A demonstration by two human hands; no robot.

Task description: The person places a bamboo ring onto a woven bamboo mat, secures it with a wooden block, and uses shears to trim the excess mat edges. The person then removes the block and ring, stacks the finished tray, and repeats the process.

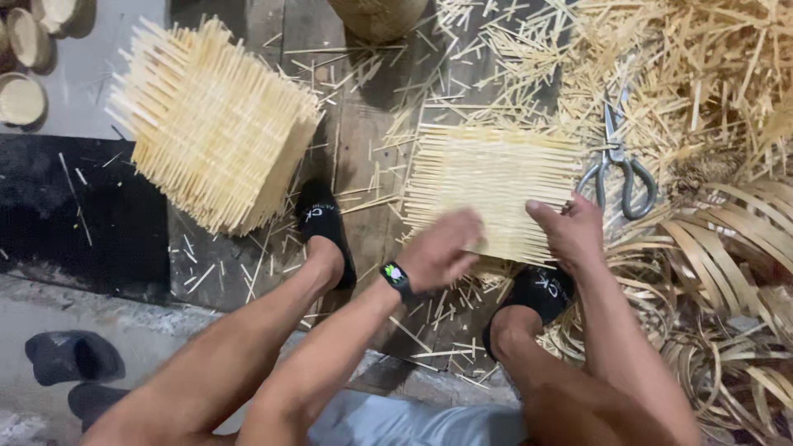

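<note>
A square woven mat of pale bamboo strips (pixel 496 186) lies on the wooden floor in front of me. My left hand (pixel 442 248), with a black watch on its wrist, rests on the mat's near left edge; it is blurred. My right hand (pixel 570 231) presses on the mat's near right edge, fingers curled over the strips. Whether either hand actually grips the mat is unclear. My feet in black slippers (pixel 324 219) stand either side of the mat.
A stack of finished woven mats (pixel 211 124) lies at the left. Grey scissors (pixel 615 161) rest right of the mat. Loose bamboo scraps (pixel 694 74) and curled strips (pixel 727 281) fill the right side. A woven basket (pixel 376 16) stands at the top.
</note>
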